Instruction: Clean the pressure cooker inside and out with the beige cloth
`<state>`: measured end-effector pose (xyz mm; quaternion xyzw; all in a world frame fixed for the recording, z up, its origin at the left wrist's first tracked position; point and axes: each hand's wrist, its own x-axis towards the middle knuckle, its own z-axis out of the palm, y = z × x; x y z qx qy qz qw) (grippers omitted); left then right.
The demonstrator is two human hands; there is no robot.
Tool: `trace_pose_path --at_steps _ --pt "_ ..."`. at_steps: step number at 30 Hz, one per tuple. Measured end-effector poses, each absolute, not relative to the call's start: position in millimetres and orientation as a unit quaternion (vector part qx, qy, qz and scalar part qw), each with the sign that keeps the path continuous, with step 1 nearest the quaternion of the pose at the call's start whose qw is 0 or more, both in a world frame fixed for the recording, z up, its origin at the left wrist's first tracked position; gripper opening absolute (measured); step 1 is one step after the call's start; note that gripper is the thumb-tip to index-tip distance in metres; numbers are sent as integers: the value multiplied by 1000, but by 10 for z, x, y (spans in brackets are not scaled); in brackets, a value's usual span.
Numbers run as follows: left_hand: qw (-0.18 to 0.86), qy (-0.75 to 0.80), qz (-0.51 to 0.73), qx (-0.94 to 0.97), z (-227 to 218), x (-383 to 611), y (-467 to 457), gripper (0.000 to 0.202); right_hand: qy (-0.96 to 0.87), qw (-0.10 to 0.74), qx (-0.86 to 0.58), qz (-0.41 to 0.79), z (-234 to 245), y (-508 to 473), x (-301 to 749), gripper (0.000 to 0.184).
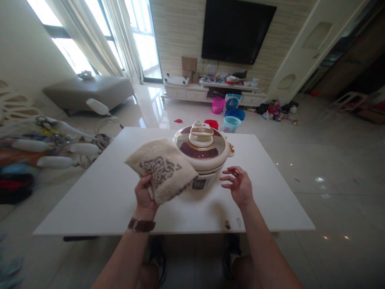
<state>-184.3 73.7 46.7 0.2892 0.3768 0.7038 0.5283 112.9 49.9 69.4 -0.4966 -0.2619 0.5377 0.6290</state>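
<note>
My left hand (146, 193), with a brown-strapped watch on the wrist, grips the near edge of a cream cloth (164, 170) with a dark scroll pattern. The cloth is folded and held up, covering the left front of a cream electric pressure cooker (200, 164). On the cooker sits a round lid with a brown-tinted ring and a raised cream handle (202, 132). To the cooker's right, my right hand (239, 186) hovers with its fingers apart and nothing in them. Both hands are above the white table (99, 200).
Two small items, one dark and gold (227, 224) and one pale (238, 222), lie near the table's front edge. Beyond the table stand a light blue basket (231, 124), a pink bucket (218, 105) and a cluttered low cabinet (192, 94). White lamp parts (84, 149) are at the left.
</note>
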Motion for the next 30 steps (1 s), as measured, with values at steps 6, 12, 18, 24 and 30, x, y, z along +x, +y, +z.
trace_pose_path --at_steps 6,12,18,24,30 --pt "395 449 765 239 424 -2057 1041 45 -272 671 -588 362 560 561 1080 26" --pt "184 534 689 454 411 -1599 1054 40 -307 636 -596 382 459 580 1008 36" --pt "79 440 560 697 479 -1235 1015 43 -304 619 -605 398 457 574 1002 40" --pt "128 482 635 590 362 -1288 1249 53 -281 616 -606 418 463 568 1060 38" --pt "103 436 543 710 526 -1144 1071 43 -276 613 -602 431 464 575 1082 37"
